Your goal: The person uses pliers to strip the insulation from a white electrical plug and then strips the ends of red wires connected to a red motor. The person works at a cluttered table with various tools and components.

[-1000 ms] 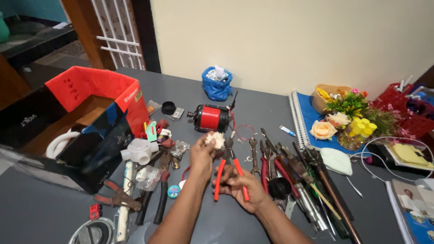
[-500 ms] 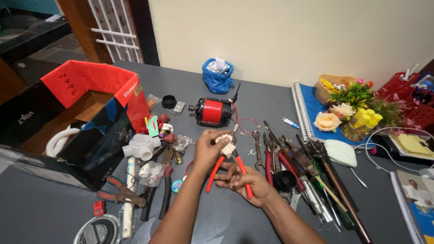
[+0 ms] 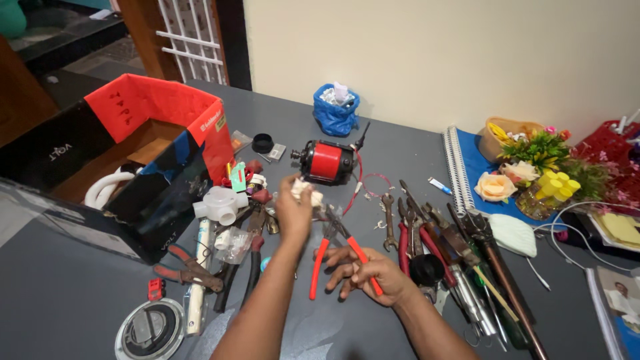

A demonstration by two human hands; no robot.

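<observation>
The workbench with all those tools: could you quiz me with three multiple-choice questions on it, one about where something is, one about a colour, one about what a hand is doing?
1. Where is the blue bag?
A. at the back of the table, by the wall
B. inside the open box
C. under the spiral notebook

2. What colour are the handles of the pliers?
A. green
B. red-orange
C. black

3. What is the left hand doing?
A. lying flat on the table
B. holding a small whitish piece off the table
C. gripping the wrench

Answers: 1 A, the bag sits behind the red motor close to the wall. 2 B, both handles are bright red-orange, one of them in the right hand. 3 B, the left hand's fingers close round the small whitish piece, raised above the table.
</observation>
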